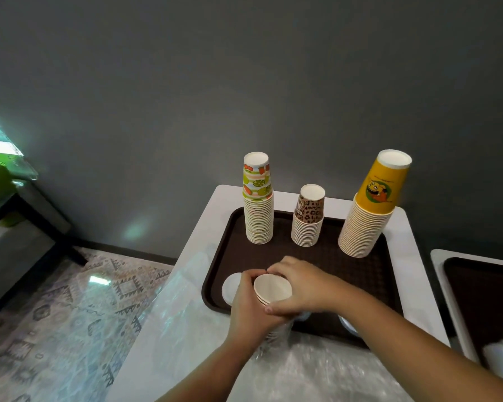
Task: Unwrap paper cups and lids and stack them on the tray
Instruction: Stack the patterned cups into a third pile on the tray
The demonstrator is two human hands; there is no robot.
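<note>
Holding a fresh stack of paper cups low in the centre of the frame, open mouths up, over the near edge of the brown tray on the white bench. Left hand wrapping its grip round the side of the stack, right hand curling fingers over the rim from the far side; both grips closed on the cups. Clear plastic wrap bunching below the hands, seemingly still sleeving the lower cups. Standing already on the tray, upside down: a fruit-print stack at upper left, a leopard-print stack in the middle, a yellow stack at right. Resting just left of the hands, a white lid. Probably best: keeping the left grip steady on the body, drawing the cups straight up out of the wrap without squeezing the rims, then turning the stack over onto a bare patch of tray.
</note>
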